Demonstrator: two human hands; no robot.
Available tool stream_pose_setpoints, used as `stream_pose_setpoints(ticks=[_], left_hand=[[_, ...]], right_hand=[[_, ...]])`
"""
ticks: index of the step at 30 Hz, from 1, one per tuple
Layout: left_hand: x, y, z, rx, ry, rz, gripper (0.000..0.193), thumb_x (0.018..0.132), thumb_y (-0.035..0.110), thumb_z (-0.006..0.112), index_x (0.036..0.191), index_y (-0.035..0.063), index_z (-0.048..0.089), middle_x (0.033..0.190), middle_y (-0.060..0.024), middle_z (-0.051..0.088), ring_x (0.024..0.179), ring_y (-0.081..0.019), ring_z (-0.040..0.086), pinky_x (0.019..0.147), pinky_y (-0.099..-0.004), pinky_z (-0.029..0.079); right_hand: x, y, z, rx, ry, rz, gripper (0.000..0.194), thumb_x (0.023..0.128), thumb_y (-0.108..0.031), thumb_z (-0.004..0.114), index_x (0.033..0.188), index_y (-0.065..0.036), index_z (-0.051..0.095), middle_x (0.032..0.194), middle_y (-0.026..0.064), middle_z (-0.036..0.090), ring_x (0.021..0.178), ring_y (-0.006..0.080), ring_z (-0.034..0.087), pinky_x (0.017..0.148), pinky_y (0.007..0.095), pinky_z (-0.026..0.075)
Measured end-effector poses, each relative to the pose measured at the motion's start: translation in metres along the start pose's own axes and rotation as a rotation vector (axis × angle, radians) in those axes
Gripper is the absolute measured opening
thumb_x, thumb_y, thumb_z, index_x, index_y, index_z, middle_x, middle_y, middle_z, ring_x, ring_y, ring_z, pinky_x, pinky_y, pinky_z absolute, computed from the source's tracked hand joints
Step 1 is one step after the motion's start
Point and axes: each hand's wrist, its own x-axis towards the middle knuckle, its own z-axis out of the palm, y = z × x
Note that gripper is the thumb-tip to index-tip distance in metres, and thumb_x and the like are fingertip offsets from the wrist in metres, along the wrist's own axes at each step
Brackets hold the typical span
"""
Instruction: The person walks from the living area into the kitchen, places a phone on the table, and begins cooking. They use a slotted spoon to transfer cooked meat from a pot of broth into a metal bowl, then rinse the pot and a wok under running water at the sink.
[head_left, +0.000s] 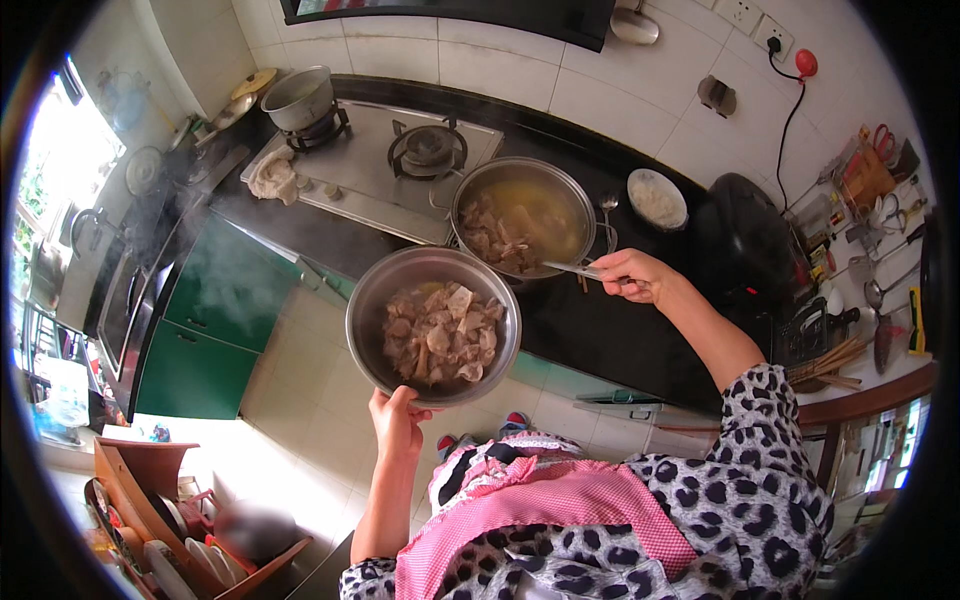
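My left hand (401, 420) grips the near rim of a metal bowl (360, 330), which holds chunks of meat (439, 334) on the bone. The bowl is held up beside a larger steel pot (529, 166) on the counter. Pale yellow broth (551, 210) fills part of that pot, with more meat (487, 225) heaped at its left and near side. My right hand (626, 276) is closed around the metal handle of a utensil (570, 268). The handle passes over the pot's near rim; the utensil's far end is hidden among the meat.
A gas stove (367, 172) carries a metal pot (300, 101) on its left burner and a cloth (274, 176) on its front corner. Right of the steel pot are a spoon (609, 202), a bowl of white food (657, 199) and a black appliance (750, 232). Steam drifts at the left.
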Motion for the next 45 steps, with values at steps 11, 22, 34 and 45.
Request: stream_pose_setpoints(ticks=[11, 22, 34, 45], left_hand=[[0.015, 0.003, 0.006, 0.022, 0.007, -0.008, 0.023, 0.074, 0.000, 0.048, 0.097, -0.0030, 0.047, 0.076, -0.0147, 0.061, 0.051, -0.0271, 0.062, 0.042, -0.0279, 0.043], [0.020, 0.007, 0.017, 0.051, -0.009, -0.013, 0.022, 0.074, 0.001, 0.047, 0.095, -0.0025, 0.047, 0.076, -0.0151, 0.062, 0.051, -0.0268, 0.062, 0.043, -0.0269, 0.042], [0.024, 0.008, 0.028, 0.057, -0.023, -0.002, 0.022, 0.074, 0.000, 0.046, 0.095, -0.0039, 0.048, 0.074, -0.0161, 0.063, 0.049, -0.0257, 0.062, 0.040, -0.0256, 0.043], [0.029, 0.005, 0.033, 0.067, -0.024, -0.010, 0.024, 0.074, 0.000, 0.045, 0.097, -0.0046, 0.047, 0.075, -0.0170, 0.063, 0.049, -0.0258, 0.062, 0.039, -0.0250, 0.042]], right_hand=[[-0.019, -0.008, 0.001, 0.083, 0.056, -0.122, 0.026, 0.084, 0.000, 0.049, 0.108, 0.006, 0.052, 0.064, 0.0084, 0.052, 0.036, 0.0022, 0.037, 0.027, 0.0146, 0.025], [-0.036, -0.016, 0.008, 0.113, 0.162, -0.155, 0.016, 0.082, 0.001, 0.048, 0.098, 0.005, 0.053, 0.063, 0.0074, 0.051, 0.036, 0.0021, 0.036, 0.026, 0.0154, 0.025], [-0.040, -0.022, 0.010, 0.122, 0.181, -0.202, 0.014, 0.082, 0.001, 0.049, 0.095, 0.005, 0.053, 0.064, 0.0079, 0.052, 0.037, 0.0025, 0.037, 0.026, 0.0159, 0.026], [-0.043, -0.022, 0.009, 0.124, 0.221, -0.186, 0.025, 0.081, 0.002, 0.050, 0.106, 0.008, 0.051, 0.064, 0.0084, 0.052, 0.037, 0.0037, 0.038, 0.026, 0.0168, 0.026]])
